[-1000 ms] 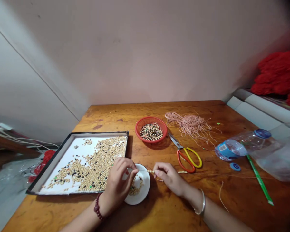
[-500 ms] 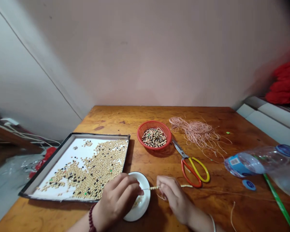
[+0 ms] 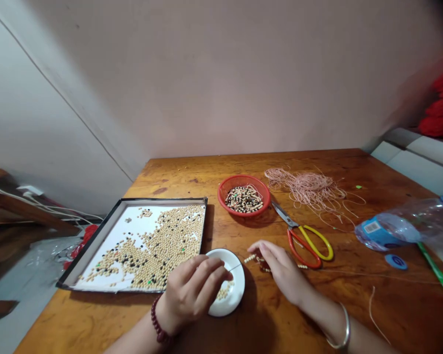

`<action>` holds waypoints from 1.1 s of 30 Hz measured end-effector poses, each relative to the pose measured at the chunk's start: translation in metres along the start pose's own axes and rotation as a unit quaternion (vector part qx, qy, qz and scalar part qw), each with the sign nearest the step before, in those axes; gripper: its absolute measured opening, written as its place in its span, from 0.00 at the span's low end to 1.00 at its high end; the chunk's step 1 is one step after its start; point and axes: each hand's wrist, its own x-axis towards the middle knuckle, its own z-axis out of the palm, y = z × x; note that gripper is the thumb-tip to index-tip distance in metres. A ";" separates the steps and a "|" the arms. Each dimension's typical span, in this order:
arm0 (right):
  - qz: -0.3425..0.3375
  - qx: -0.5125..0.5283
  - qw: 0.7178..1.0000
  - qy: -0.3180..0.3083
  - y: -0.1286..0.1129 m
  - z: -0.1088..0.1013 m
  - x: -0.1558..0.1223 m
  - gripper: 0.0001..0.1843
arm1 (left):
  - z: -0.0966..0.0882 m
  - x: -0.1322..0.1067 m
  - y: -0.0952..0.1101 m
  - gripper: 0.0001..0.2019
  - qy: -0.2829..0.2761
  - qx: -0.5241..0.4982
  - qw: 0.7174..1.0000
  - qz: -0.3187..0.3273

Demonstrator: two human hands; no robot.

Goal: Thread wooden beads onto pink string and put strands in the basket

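My left hand (image 3: pixel 195 285), with a dark red bead bracelet, is closed in a pinch on a thin needle (image 3: pixel 236 267) above the white dish (image 3: pixel 239 295). Several pale beads (image 3: pixel 223 291) lie in that dish. To its right my right hand (image 3: pixel 280 269), wearing a silver bangle, curls its fingers around a string of pale beads (image 3: pixel 250 258). The string's near end meets the needle, and its other end shows past the hand near the scissors. My fingers hide part of the string.
A black-edged tray (image 3: pixel 133 200) of loose beads stands at left. Behind are a red basket (image 3: pixel 223 206) of beads and a heap of pink cord (image 3: pixel 313 187). Orange-and-yellow scissors (image 3: pixel 293 223), a plastic bottle (image 3: pixel 387 231), a blue cap (image 3: pixel 395 261) and a green stick (image 3: pixel 437 275) lie right.
The view has shifted, so the table sits a little higher and further right. My right hand's fingers have loosened and extended, and the beads that were drawn straight now bend within them.
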 end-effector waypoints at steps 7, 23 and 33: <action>-0.096 -0.029 0.988 -0.115 -0.017 0.001 -0.011 0.21 | 0.005 0.000 -0.005 0.04 -0.030 -0.055 0.998 -0.031; -0.055 -0.034 0.997 -0.048 -0.005 0.006 -0.007 0.23 | 0.012 0.001 0.003 0.02 -0.058 -0.042 0.993 -0.093; -0.080 -0.122 0.989 -0.004 0.002 0.006 0.000 0.25 | 0.020 0.001 0.002 0.06 -0.124 -0.080 0.967 -0.207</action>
